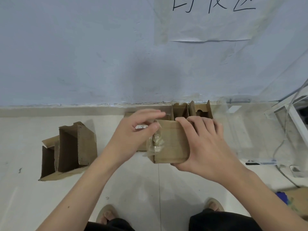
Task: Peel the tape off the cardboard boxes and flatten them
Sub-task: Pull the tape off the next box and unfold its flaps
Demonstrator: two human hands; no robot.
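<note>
Box (171, 140): my right hand (205, 147) clamped it steady so my left hand (136, 130) could pinch its crumpled tape (155, 142) for peeling.

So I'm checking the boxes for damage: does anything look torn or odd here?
The tape on the held box is crumpled and half lifted where the left hand pinches it. The right hand grips the box. No tears show.
</note>
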